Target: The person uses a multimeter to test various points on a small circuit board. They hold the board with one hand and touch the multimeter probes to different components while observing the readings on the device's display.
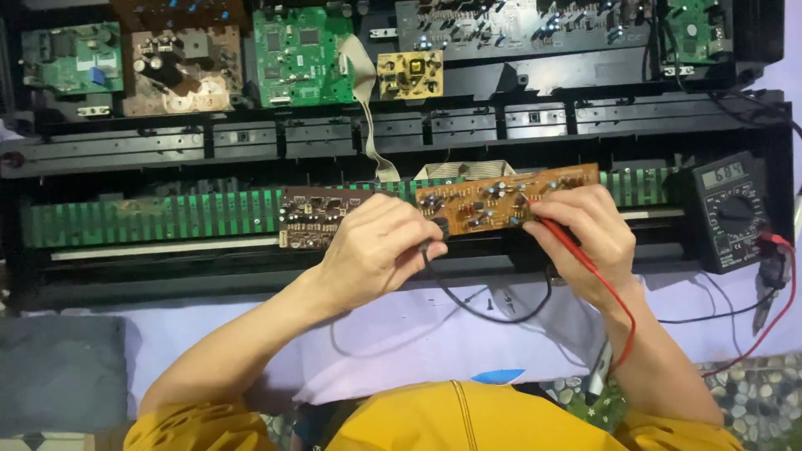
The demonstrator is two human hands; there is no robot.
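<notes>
My left hand [378, 249] grips a black test probe [436, 238], its tip against the left end of an orange-brown circuit board [501, 199]. In my right hand [585, 238] I pinch a red test probe [553, 225], and its tip touches the middle of the same board. The board lies across an opened black electronic keyboard chassis [125, 276]. A black lead [484, 316] loops down from the left probe. The red lead [622, 317] runs over my right wrist toward a dark multimeter [731, 213] at the right.
A darker brown board [316, 215] sits left of the orange one on a long green strip board [150, 219]. Several green, tan and yellow circuit boards [305, 57] fill the chassis back. A grey ribbon cable [366, 108] hangs down. White cloth [401, 334] covers the near surface.
</notes>
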